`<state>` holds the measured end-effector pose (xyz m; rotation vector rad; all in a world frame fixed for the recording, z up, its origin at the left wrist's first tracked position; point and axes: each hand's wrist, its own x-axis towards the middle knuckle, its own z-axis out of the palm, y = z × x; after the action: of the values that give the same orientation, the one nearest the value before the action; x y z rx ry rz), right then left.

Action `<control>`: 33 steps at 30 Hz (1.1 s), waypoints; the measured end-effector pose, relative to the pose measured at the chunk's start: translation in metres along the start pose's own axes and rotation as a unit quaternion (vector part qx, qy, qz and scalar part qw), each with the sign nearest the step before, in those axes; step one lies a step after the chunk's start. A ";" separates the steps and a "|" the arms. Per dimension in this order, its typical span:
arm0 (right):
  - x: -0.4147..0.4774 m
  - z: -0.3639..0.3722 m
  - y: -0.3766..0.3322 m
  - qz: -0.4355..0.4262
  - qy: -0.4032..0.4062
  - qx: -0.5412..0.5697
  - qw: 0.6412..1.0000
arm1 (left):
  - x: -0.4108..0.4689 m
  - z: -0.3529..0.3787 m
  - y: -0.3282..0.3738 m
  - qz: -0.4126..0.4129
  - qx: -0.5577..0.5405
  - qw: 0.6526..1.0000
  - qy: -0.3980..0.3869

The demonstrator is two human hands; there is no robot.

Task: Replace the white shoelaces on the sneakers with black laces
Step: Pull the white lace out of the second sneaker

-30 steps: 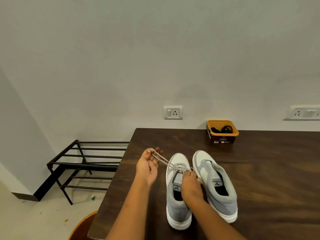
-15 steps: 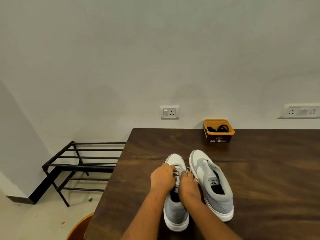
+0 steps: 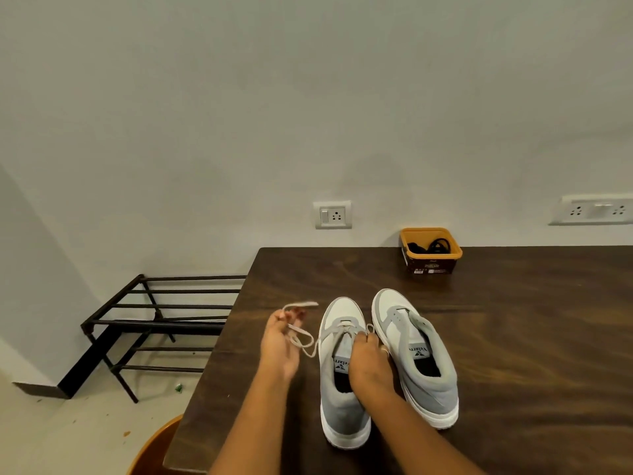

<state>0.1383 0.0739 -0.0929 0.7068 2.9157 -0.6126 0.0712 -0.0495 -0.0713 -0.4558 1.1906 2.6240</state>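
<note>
Two grey and white sneakers stand side by side on the dark wooden table [image 3: 513, 337], toes toward the wall. The left sneaker [image 3: 342, 402] still carries a white lace [image 3: 301, 339] in its lowest eyelets. My left hand [image 3: 279, 344] is to the left of that shoe, fingers pinched on the loose white lace, whose end loops above the fingers. My right hand [image 3: 368, 361] rests on the left sneaker's tongue and pinches the lace's other end near the eyelets. The right sneaker [image 3: 416, 354] has no lace. Black laces [image 3: 430, 247] lie in an orange tub [image 3: 431, 252] by the wall.
The table's left edge runs close to my left hand. Beyond it stands a black metal rack [image 3: 161, 323] on the floor. An orange chair edge [image 3: 154, 447] shows at the bottom left. Wall sockets [image 3: 332, 214] sit above the table.
My left hand has swung out to the left from the shoe's eyelets, drawing a longer stretch of white lace free. The right hand stays on the tongue.
</note>
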 end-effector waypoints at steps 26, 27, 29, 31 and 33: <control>0.024 -0.002 0.012 0.001 0.046 0.085 0.995 | -0.005 -0.002 -0.063 0.215 0.739 0.637 -0.041; 0.025 -0.002 0.012 0.011 0.047 0.099 0.994 | -0.005 -0.003 -0.065 0.224 0.735 0.639 -0.030; 0.026 -0.002 0.015 0.027 0.054 0.123 0.991 | -0.006 -0.002 -0.066 0.239 0.732 0.638 -0.020; 0.027 -0.003 0.019 0.041 0.060 0.145 0.987 | -0.006 0.000 -0.066 0.252 0.745 0.617 -0.017; 0.027 -0.005 0.023 0.049 0.066 0.170 0.982 | -0.003 0.001 -0.065 0.276 0.769 0.576 -0.024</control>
<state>0.1247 0.1060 -0.1013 0.9544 2.8990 -1.1095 0.0953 -0.0073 -0.1143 0.4221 3.1261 0.7717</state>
